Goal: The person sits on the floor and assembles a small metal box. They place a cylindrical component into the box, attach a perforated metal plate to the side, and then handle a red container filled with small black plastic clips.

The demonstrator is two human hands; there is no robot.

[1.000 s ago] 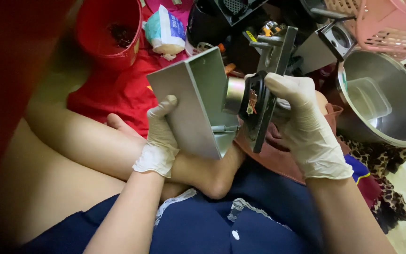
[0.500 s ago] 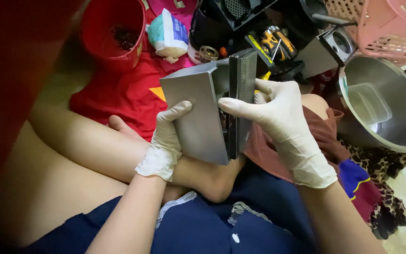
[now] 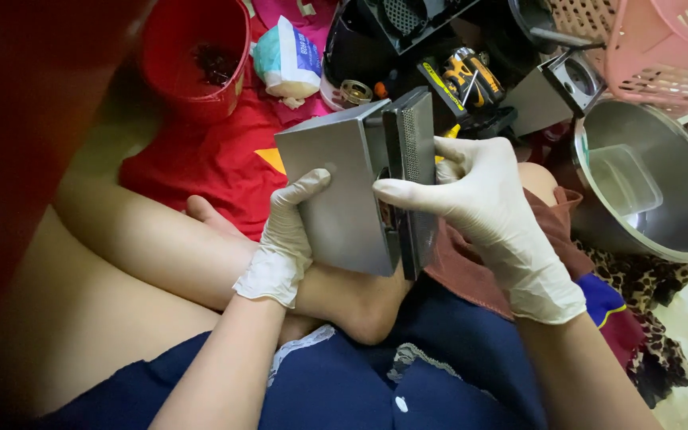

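**Grey metal housing and perforated black panel pressed together over the lap**

Held mid-frame above crossed bare legs: a grey metal housing, flat-faced, brushed and matte, box-like with a folded top edge. Flush against its right side, a black panel, narrow and upright, its upper face finely perforated like mesh.

Left hand, in a thin whitish glove wrinkled at the wrist, wrapped around the housing's lower left edge, thumb flat on the grey face. Right hand, gloved likewise, clamped on the panel from the right, thumb stretched across its front edge, fingers curled behind and out of sight.

Joint between housing and panel mostly covered by the thumb; inner parts impossible to make out. Lower end of the panel partly hidden behind the housing.

Changed since a second ago: panel then held apart and angled away, its inner side with orange and metal parts exposed; now closed up tight against the housing, both pieces nearer the camera.

Around: red cloth beneath, red bucket at upper left with dark bits inside, a white wrapped packet beside it, yellow-and-black tools behind, a shiny steel bowl at right with a clear square tub within, pink plastic basket cut off at the top right corner.
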